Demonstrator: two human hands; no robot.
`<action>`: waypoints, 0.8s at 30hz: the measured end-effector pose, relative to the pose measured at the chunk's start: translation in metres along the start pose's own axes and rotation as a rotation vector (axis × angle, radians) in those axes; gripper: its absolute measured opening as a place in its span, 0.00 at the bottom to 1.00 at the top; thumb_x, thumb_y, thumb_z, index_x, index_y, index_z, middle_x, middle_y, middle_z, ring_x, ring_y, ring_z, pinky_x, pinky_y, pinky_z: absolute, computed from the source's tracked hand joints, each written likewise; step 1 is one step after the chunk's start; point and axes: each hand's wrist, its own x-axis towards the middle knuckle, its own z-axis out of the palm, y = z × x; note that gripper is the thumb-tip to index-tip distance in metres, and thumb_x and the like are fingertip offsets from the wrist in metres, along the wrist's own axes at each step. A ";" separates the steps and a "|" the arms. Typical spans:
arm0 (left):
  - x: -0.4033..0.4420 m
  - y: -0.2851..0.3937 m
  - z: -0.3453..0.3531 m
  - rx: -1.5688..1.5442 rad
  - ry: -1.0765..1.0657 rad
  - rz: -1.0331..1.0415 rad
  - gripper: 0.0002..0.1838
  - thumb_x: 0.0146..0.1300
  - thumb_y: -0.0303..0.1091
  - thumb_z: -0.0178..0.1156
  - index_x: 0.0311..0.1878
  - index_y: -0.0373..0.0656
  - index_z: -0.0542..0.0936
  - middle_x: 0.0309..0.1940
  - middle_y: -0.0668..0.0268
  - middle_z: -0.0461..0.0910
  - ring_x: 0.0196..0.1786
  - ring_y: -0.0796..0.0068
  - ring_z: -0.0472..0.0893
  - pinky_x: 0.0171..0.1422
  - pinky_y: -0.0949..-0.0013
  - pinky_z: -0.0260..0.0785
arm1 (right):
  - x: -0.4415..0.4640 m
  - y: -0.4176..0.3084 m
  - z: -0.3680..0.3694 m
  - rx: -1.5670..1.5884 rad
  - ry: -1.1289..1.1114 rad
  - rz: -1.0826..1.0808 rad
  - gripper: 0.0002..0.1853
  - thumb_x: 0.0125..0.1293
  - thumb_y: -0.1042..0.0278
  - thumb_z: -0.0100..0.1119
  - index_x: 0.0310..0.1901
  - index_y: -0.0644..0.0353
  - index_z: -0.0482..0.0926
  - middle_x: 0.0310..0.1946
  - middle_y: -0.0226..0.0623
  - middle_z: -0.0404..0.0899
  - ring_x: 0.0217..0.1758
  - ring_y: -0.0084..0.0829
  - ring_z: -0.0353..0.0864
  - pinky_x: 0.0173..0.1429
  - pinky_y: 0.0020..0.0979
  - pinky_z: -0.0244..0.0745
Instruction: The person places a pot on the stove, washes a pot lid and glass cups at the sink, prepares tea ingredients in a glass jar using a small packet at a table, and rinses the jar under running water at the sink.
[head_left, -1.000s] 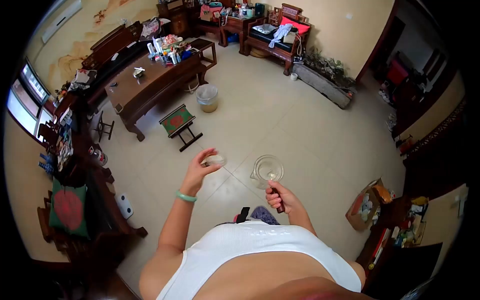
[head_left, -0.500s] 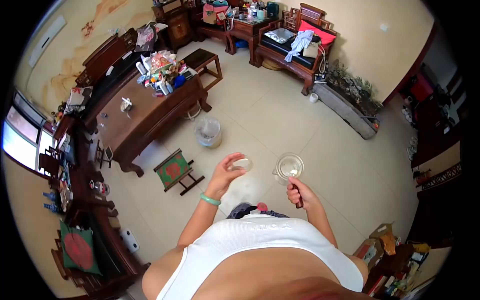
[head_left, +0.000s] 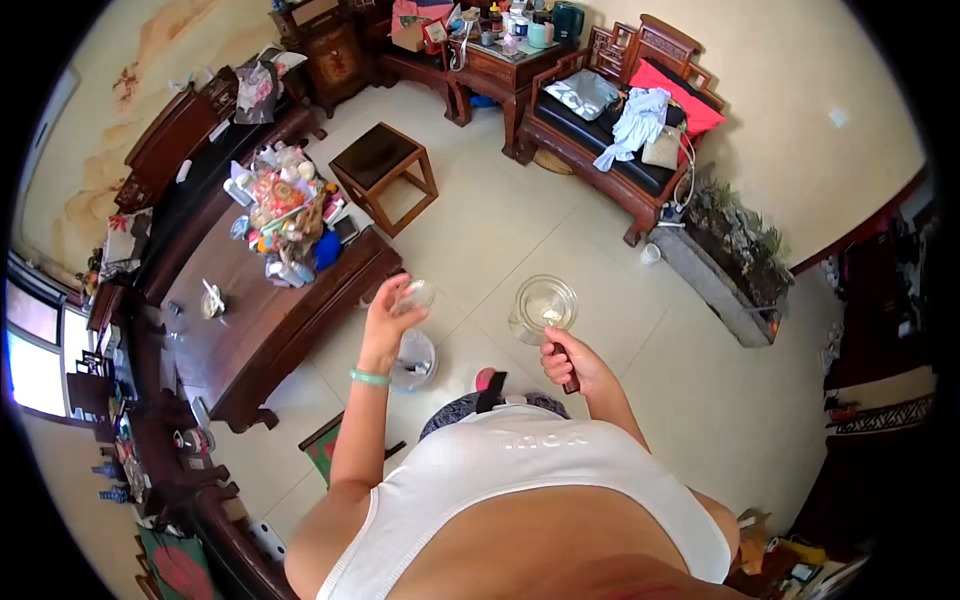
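Note:
My left hand (head_left: pixel 385 318) is raised over the floor, its fingers and thumb curved around the side of a small clear glass cup (head_left: pixel 418 295); it could instead be a lid, as its depth does not show. A green bangle (head_left: pixel 370 377) circles my left wrist. My right hand (head_left: pixel 577 362) is wrapped around the dark brown side handle (head_left: pixel 569 380) of a clear glass teapot (head_left: pixel 541 320). I look down on the teapot's round rim, and its spout points left. The teapot and the cup are apart, both in the air in front of me.
A long wooden table (head_left: pixel 300 318) at the left carries a heap of bottles and bags. A plastic bin (head_left: pixel 428 360) stands on the floor below my left hand. Beyond are a wooden stool (head_left: pixel 385 165), a wooden armchair (head_left: pixel 625 130) and a stone planter (head_left: pixel 720 295).
The room has shifted in view: I have moved forward, toward the table and stool. The bin and folding stool now sit closer to my body. Both hands keep their holds.

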 end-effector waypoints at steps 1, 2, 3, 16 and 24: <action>0.042 0.013 0.013 -0.048 -0.049 -0.074 0.32 0.48 0.11 0.62 0.58 0.41 0.69 0.52 0.65 0.70 0.47 0.77 0.74 0.51 0.73 0.72 | 0.022 -0.030 -0.004 0.018 0.000 0.009 0.19 0.64 0.45 0.55 0.25 0.49 0.65 0.13 0.16 0.57 0.12 0.09 0.53 0.14 0.15 0.48; 0.087 0.026 0.029 -0.039 -0.090 -0.060 0.32 0.48 0.12 0.62 0.58 0.41 0.69 0.52 0.65 0.71 0.46 0.77 0.74 0.50 0.73 0.72 | 0.042 -0.062 -0.005 0.041 -0.004 0.019 0.19 0.64 0.45 0.54 0.25 0.49 0.65 0.13 0.16 0.57 0.12 0.09 0.53 0.14 0.15 0.48; 0.121 0.042 0.049 -0.032 -0.120 -0.011 0.32 0.47 0.13 0.63 0.58 0.41 0.69 0.51 0.65 0.71 0.45 0.77 0.74 0.50 0.74 0.72 | 0.052 -0.090 -0.001 0.022 0.019 -0.012 0.19 0.66 0.44 0.49 0.27 0.49 0.66 0.14 0.15 0.57 0.12 0.08 0.52 0.13 0.13 0.49; 0.588 0.055 0.149 -0.122 -0.226 -0.018 0.34 0.44 0.14 0.65 0.58 0.40 0.69 0.47 0.64 0.70 0.43 0.77 0.74 0.48 0.73 0.73 | 0.293 -0.453 -0.069 -0.017 0.077 -0.104 0.19 0.65 0.42 0.50 0.27 0.48 0.65 0.14 0.13 0.54 0.12 0.07 0.50 0.14 0.13 0.43; 0.849 0.047 0.151 0.121 -0.220 -0.036 0.32 0.46 0.18 0.67 0.58 0.41 0.69 0.47 0.64 0.70 0.45 0.75 0.74 0.50 0.72 0.71 | 0.417 -0.664 -0.059 0.043 0.040 -0.184 0.18 0.66 0.45 0.49 0.28 0.49 0.66 0.15 0.14 0.56 0.12 0.07 0.51 0.14 0.14 0.45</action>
